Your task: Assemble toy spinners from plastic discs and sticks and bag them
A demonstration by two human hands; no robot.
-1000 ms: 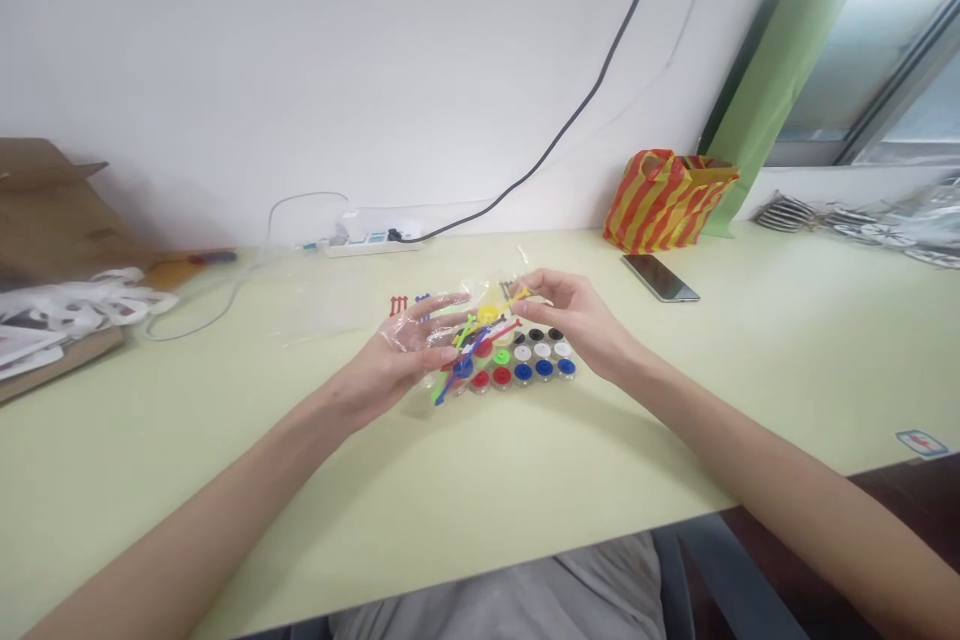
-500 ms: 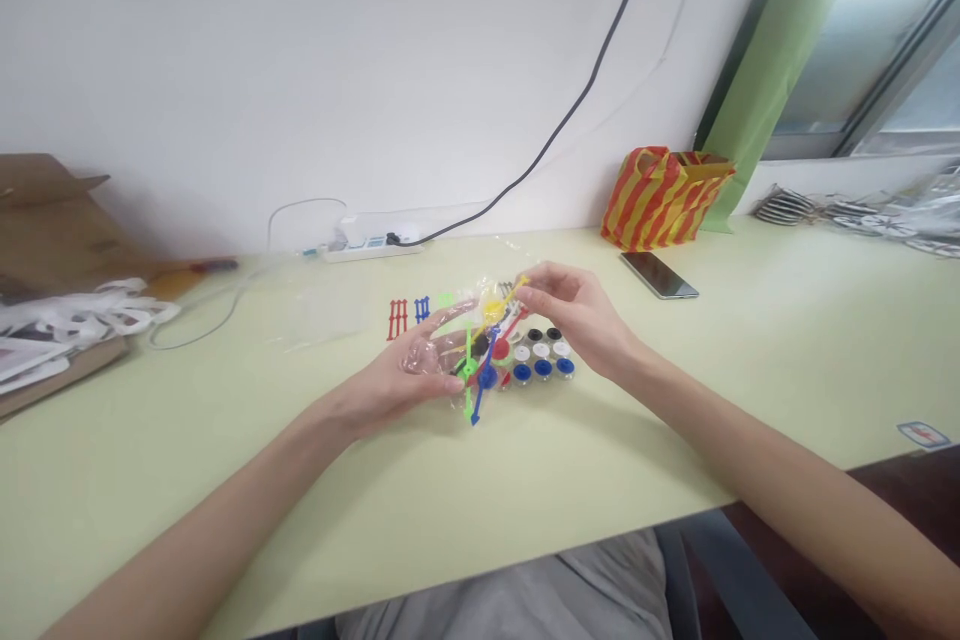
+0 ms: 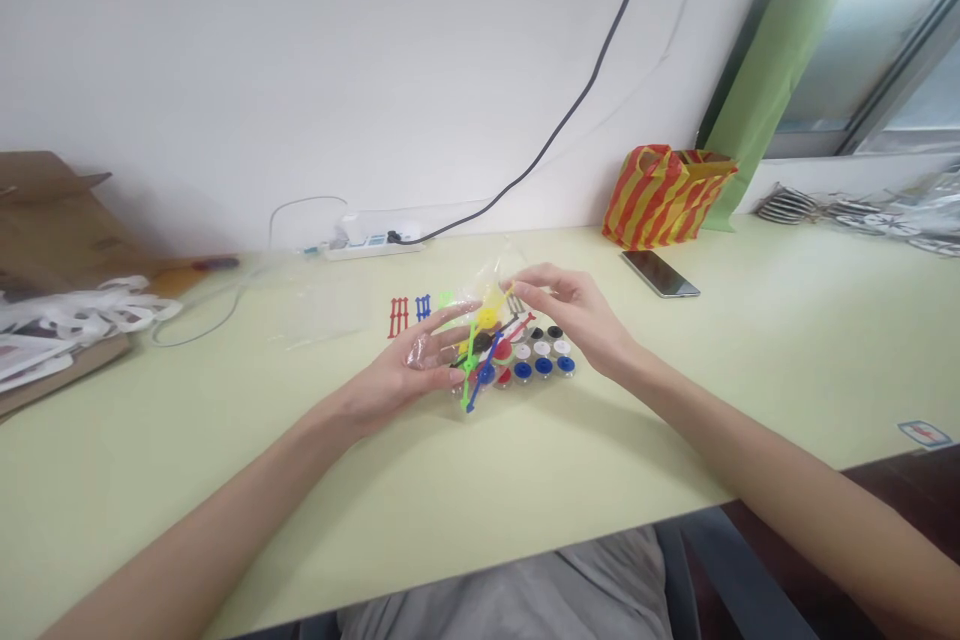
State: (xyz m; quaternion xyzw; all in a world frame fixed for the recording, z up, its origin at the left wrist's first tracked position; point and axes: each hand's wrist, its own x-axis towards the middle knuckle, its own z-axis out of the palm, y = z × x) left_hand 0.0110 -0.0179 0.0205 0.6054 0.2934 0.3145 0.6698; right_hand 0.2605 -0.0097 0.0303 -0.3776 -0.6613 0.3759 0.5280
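In the head view my left hand [image 3: 401,370] is closed around a clear plastic bag [image 3: 501,268], its thumb in front and fingers behind. Bright arrow spinners show in or against the bag: a green arrow spinner [image 3: 469,360], a blue arrow spinner [image 3: 486,374], a red one [image 3: 504,350] and a dark one partly hidden. My right hand [image 3: 574,310] pinches the tip of a yellow arrow spinner [image 3: 489,318] at the bag's upper right. Whether those fingers also grip the film I cannot tell. Just behind stand rows of round blue-topped pieces [image 3: 544,368], white-topped and black-topped ones.
Red arrows [image 3: 398,317] and blue arrows [image 3: 423,308] lie beyond my left hand. At the back are a power strip [image 3: 371,246], a striped bag [image 3: 667,195] and a phone [image 3: 660,274]. A cardboard box [image 3: 52,220] with white straps stands left.
The yellow arrow spinner has dipped slightly toward the bag with my right hand. The bag's film now rises higher, and the spinners in it have shifted a little.
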